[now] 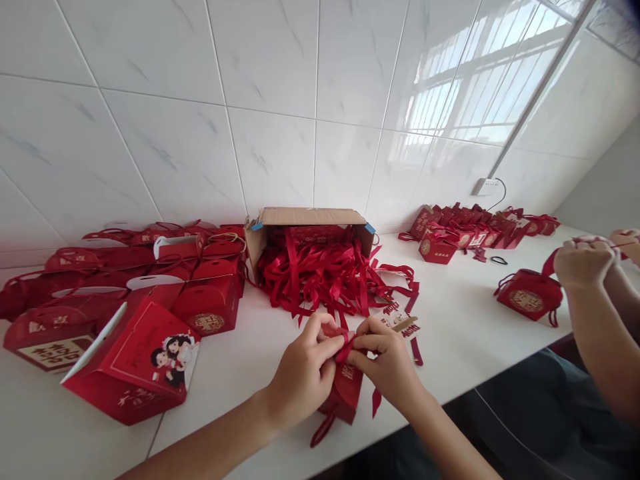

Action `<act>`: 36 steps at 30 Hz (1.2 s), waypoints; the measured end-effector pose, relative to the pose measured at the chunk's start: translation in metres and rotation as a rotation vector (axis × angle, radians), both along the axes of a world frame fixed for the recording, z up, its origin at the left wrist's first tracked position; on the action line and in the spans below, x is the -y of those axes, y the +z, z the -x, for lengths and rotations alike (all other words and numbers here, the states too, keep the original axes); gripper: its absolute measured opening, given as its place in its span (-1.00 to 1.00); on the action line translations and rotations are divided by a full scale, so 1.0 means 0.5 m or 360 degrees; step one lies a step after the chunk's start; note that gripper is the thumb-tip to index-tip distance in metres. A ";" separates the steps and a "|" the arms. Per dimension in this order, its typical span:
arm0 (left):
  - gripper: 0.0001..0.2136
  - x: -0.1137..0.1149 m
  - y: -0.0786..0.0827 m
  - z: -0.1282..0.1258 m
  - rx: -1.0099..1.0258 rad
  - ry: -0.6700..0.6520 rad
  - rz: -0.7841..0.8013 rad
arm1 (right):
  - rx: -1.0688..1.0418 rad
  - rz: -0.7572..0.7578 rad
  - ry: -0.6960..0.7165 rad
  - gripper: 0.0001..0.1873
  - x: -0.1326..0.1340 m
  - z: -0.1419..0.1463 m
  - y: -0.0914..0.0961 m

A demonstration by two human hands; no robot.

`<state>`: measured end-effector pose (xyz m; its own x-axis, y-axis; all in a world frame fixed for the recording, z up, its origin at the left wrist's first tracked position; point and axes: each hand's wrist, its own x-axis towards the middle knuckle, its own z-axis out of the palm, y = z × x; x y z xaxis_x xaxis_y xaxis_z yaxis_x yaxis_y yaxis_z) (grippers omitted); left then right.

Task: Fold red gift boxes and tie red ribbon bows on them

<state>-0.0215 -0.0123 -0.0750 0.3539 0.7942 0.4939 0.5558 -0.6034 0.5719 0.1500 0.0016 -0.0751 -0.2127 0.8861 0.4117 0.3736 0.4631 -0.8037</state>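
Pinching a red ribbon (345,348) above a small red box (345,395), the person's two hands met close to the counter's (450,313) front edge. The left hand (303,370) had thumb and forefinger pressed on the ribbon, its other fingers curled under; the right hand (384,360) pinched the same gathered spot from the other side. From where I stood, the knot looked part made, and I couldn't tell how tight it was.

Just beyond them lay a printed card (393,316), and farther back a cardboard carton (313,215) opened toward the front edge, loose ribbons (320,273) spilling out: plenty left to use, I judged. Toward the counter's left end crowded folded red boxes (125,257), with a larger-looking box (145,367) bearing a printed couple in front. Those seemed shaped but without bows that I could make out, so probably waiting.

Along the back edge, right of the carton, a row of boxes (475,227) carried ribbon on top and appeared done. By the front edge on the right, a co-worker's hands (585,263) held ribbon over another box (530,293).
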 end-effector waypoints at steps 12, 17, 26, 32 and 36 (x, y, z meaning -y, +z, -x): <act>-0.68 -0.019 0.001 0.018 -0.0126 -0.0300 -0.0135 | 0.0128 0.0592 0.0220 -0.85 -0.029 -0.011 0.035; -0.77 -0.038 -0.013 0.023 0.0012 -0.0377 -0.0144 | 0.0174 0.0615 0.0367 -0.88 -0.036 -0.022 0.048; -0.83 -0.060 0.042 0.072 -0.0314 -0.0375 0.0186 | 0.0268 0.0348 0.0162 -0.86 -0.016 -0.046 0.035; -0.85 -0.080 0.076 0.108 -0.0496 -0.0397 0.0545 | 0.0349 0.0315 0.0065 -0.88 -0.003 -0.073 0.022; -0.76 -0.084 0.061 0.093 -0.0366 -0.0463 0.0721 | 0.0276 0.0337 0.0104 -0.89 0.004 -0.071 0.020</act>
